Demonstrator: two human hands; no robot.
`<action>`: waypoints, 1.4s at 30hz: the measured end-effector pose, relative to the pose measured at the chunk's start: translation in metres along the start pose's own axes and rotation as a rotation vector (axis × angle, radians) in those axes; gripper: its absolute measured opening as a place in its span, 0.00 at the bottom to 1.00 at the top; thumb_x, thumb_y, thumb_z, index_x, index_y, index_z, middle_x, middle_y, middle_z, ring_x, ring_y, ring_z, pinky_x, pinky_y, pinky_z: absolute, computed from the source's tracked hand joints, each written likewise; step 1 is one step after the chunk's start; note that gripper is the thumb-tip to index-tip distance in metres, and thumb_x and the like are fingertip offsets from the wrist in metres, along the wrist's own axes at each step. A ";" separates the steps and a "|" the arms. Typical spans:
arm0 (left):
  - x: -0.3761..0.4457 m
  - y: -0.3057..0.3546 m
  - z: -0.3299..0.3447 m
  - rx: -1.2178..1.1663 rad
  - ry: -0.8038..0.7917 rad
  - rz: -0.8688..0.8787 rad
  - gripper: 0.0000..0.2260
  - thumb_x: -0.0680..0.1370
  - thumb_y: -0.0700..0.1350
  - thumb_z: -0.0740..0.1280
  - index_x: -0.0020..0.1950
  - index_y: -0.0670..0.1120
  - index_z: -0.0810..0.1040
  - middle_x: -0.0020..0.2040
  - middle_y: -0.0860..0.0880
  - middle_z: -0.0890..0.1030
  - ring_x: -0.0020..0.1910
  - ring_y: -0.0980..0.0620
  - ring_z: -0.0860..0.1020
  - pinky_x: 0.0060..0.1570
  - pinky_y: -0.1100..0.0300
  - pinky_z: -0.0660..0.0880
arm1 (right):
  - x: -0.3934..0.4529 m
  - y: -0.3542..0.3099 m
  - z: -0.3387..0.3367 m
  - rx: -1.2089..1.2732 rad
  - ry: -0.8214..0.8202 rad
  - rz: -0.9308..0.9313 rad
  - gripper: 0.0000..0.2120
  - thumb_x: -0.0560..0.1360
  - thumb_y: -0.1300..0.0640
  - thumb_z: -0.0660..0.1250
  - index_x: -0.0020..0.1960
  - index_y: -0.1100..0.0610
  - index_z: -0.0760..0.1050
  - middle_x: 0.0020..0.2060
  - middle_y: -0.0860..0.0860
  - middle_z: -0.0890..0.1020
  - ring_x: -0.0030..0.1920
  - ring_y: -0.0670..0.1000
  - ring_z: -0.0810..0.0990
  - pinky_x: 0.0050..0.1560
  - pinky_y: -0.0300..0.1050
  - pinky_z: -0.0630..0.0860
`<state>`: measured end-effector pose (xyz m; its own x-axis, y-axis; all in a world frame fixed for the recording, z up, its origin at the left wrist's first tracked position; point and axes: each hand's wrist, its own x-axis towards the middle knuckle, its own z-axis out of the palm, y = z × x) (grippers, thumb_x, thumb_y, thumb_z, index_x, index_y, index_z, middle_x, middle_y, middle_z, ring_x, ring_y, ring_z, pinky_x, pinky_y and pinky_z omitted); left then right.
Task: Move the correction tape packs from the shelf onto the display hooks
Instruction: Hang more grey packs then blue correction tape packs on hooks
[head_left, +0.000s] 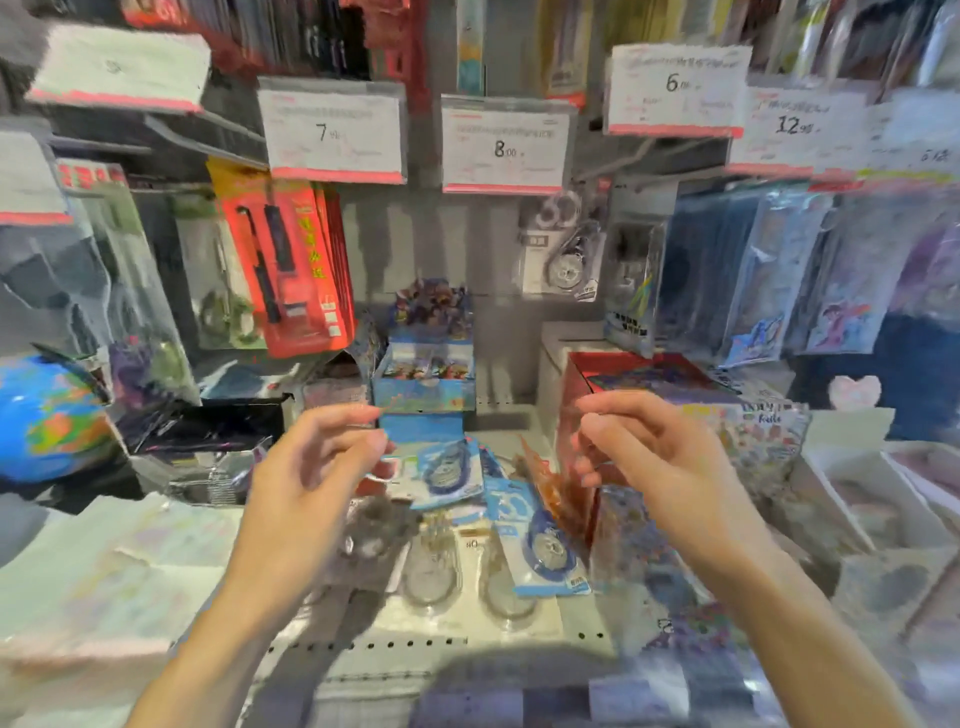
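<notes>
Neither grip holds anything: left hand (317, 467) and right hand (644, 452) hover loosely curled above blue-and-white correction tape packs (540, 540) on the shelf (467, 631).

Both hands raised, fingers loosely curled

A white shelf (447, 631) carries blue tape packs (540, 540) lying between the hands, with clear packs (434, 569) just nearer.
</notes>
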<state>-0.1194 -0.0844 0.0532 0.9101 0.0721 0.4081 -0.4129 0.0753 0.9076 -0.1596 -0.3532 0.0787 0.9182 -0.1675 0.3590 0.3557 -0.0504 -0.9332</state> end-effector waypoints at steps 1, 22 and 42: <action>0.005 -0.004 -0.012 0.007 -0.013 -0.009 0.06 0.80 0.39 0.70 0.54 0.49 0.82 0.44 0.46 0.87 0.39 0.51 0.85 0.43 0.58 0.82 | 0.000 0.002 0.012 0.005 0.019 -0.002 0.06 0.80 0.64 0.68 0.55 0.61 0.81 0.36 0.54 0.84 0.35 0.51 0.81 0.37 0.41 0.81; 0.099 -0.077 -0.064 0.450 -0.502 -0.171 0.07 0.79 0.48 0.72 0.55 0.56 0.79 0.49 0.53 0.83 0.42 0.53 0.83 0.50 0.56 0.79 | 0.044 0.088 0.081 -0.653 0.124 0.060 0.04 0.81 0.53 0.69 0.54 0.46 0.82 0.43 0.46 0.86 0.43 0.44 0.84 0.46 0.47 0.83; 0.136 -0.143 0.006 0.638 -0.627 -0.403 0.21 0.79 0.54 0.72 0.68 0.47 0.73 0.48 0.49 0.78 0.42 0.49 0.77 0.43 0.56 0.70 | 0.074 0.135 0.103 -1.000 -0.052 0.172 0.16 0.78 0.56 0.69 0.66 0.53 0.79 0.53 0.51 0.83 0.56 0.53 0.79 0.58 0.45 0.73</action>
<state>0.0633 -0.0915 -0.0210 0.9082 -0.3967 -0.1334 -0.1390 -0.5865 0.7979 -0.0258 -0.2713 -0.0196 0.9582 -0.2081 0.1962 -0.0691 -0.8342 -0.5472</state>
